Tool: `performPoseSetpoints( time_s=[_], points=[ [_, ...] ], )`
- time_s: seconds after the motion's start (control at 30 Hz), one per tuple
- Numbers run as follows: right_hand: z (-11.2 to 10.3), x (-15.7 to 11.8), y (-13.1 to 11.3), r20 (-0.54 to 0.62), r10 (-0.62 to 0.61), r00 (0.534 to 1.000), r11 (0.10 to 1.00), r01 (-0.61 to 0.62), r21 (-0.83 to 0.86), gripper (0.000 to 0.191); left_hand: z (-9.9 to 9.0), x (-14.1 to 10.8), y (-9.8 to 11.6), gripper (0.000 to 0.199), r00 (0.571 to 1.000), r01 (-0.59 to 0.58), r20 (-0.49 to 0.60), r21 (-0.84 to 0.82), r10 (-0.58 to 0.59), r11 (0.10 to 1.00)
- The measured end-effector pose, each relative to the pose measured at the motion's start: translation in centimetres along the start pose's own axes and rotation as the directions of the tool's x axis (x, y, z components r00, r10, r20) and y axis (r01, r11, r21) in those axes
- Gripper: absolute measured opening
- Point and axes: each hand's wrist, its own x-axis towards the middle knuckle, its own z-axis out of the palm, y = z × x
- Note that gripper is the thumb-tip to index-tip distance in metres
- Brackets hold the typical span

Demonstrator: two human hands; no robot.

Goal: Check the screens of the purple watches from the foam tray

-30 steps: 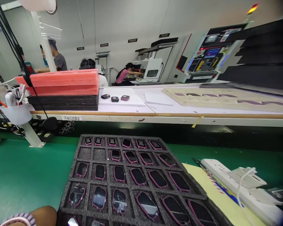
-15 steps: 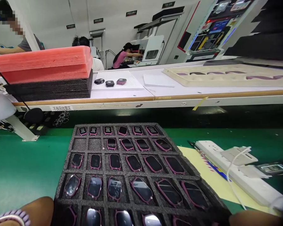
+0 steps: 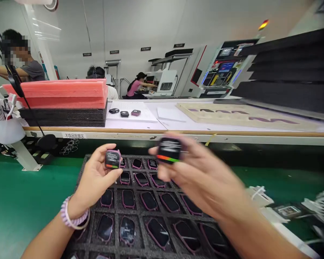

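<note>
Two bare hands are raised over a black foam tray point(image 3: 116, 209) whose cells hold rows of pink-framed smartwatches point(image 3: 158, 233). The left hand point(image 3: 95, 176) is palm-up, its fingers curled and grasping a pink-framed watch point(image 3: 112, 159) with its lit screen facing the camera. The right hand point(image 3: 202, 172) is blurred, but its fingers point(image 3: 162, 172) and thumb are closed on a black watch point(image 3: 169, 150) with a red-and-green bar on its screen; that watch is just beside the tray's far edge in view, above it. A lilac beaded bracelet point(image 3: 72, 216) circles the left wrist.

The tray lies on a green mat point(image 3: 24, 194), and a white power strip point(image 3: 286, 223) runs near the mat's right edge. Beyond is a white worktop point(image 3: 162, 117) with a wooden front edge. Near its left end, pink foam point(image 3: 54, 91) sits stacked on black foam sheets point(image 3: 63, 118). Three small watches point(image 3: 124, 114) lie on a sheet of paper point(image 3: 131, 108), and a beige board point(image 3: 240, 115) with purple cut-outs lies to the right. Across the room, a person in a pink top point(image 3: 136, 88) reaches into a white machine point(image 3: 164, 82), another person point(image 3: 98, 82) sits nearer, and a third point(image 3: 29, 70) stands at the left.
</note>
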Motion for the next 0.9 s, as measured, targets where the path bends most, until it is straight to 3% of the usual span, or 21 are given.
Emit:
performPoseSetpoints(
  time_s=[0.07, 0.17, 0.3, 0.63, 0.9],
  points=[
    [0.2, 0.9, 1.3, 0.046, 0.116, 0.992, 0.985, -0.121, 0.122, 0.057, 0.5, 1.2, -2.4, 0.057, 0.997, 0.073, 0.009, -0.025, -0.073, 0.997],
    [0.1, 1.8, 4.0, 0.061, 0.251, 0.966, 0.936, -0.258, 0.239, 0.058, 0.9, 1.7, -4.4, 0.06, 0.991, 0.133, 0.028, -0.053, -0.131, 0.99],
    [-0.1, 2.0, 6.1, 0.066, 0.244, 0.967, 0.938, -0.253, 0.237, 0.051, 0.8, 1.5, -5.0, 0.053, 0.987, 0.155, 0.059, -0.063, -0.151, 0.986],
    [-0.5, 2.0, 6.9, 0.057, 0.203, 0.978, 0.948, -0.211, 0.239, 0.048, 1.1, 1.2, -5.3, 0.057, 0.978, 0.168, 0.137, -0.08, -0.156, 0.983],
    [-0.7, 2.4, 7.9, 0.024, 0.206, 0.978, 0.956, -0.207, 0.21, 0.047, 1.4, 1.3, -5.2, 0.051, 0.969, 0.221, 0.125, -0.054, -0.213, 0.974]
  ],
)
